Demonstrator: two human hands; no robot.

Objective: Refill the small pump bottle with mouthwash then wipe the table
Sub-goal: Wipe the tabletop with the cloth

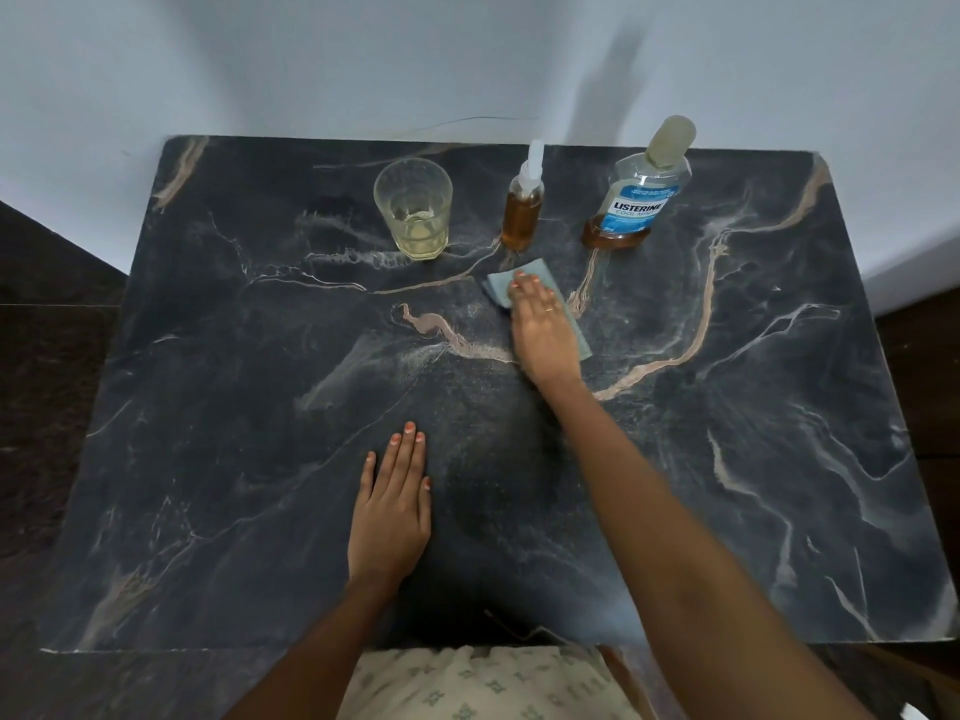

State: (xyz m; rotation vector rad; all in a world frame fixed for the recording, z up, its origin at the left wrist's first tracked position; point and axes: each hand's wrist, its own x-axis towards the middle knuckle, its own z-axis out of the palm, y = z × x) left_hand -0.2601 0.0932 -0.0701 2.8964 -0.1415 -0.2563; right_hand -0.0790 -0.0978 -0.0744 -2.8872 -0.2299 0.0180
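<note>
A small pump bottle (522, 210) with amber liquid stands upright at the back of the dark marble table (234, 407). To its right stands a capped Listerine mouthwash bottle (638, 194) with a little amber liquid at the bottom. My right hand (543, 330) presses flat on a folded grey-blue cloth (506, 280) just in front of the pump bottle. My left hand (392, 506) lies flat on the table near the front, fingers together, holding nothing.
A clear glass (414, 213) with a little pale yellow liquid stands left of the pump bottle. A pale wall runs behind the table. The table's front edge lies close to my patterned clothing (483, 688).
</note>
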